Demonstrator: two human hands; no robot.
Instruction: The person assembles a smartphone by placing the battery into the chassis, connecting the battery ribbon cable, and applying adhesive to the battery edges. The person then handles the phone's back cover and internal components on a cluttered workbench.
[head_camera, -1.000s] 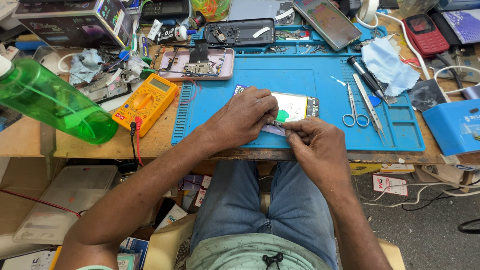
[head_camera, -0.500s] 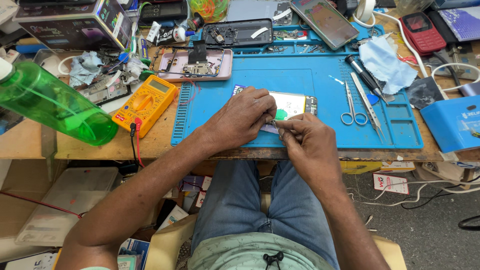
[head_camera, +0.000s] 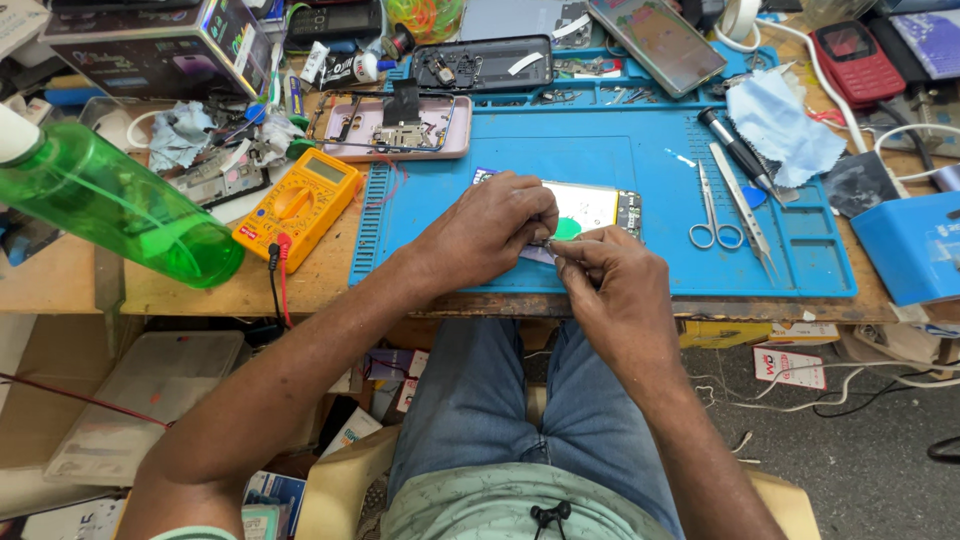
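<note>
Head view check. — Q: What is the largest item under the hands?
— A: Blue silicone repair mat (head_camera: 600, 150), lying on the wooden workbench (head_camera: 180, 285). Both hands work over its near edge.

— Q: What lies at the grip?
— A: An opened phone (head_camera: 585, 208), flat on the mat, pale inner surface up, with a green patch beside the fingertips. It sits directly beyond both hands and is partly covered by them.

— Q: State of each hand?
— A: Left hand (head_camera: 487, 232) is curled, fingertips pinched at the phone's near edge. Right hand (head_camera: 607, 282) is closed in a pinch on a small thin item, too small to identify, its fingertips touching those of the left.

— Q: Surrounding items?
— A: Green plastic bottle (head_camera: 110, 205) well to the left of the grip; yellow multimeter (head_camera: 300, 200) between bottle and mat; scissors (head_camera: 712, 215) and tweezers (head_camera: 745, 215) just right of the phone.
</note>
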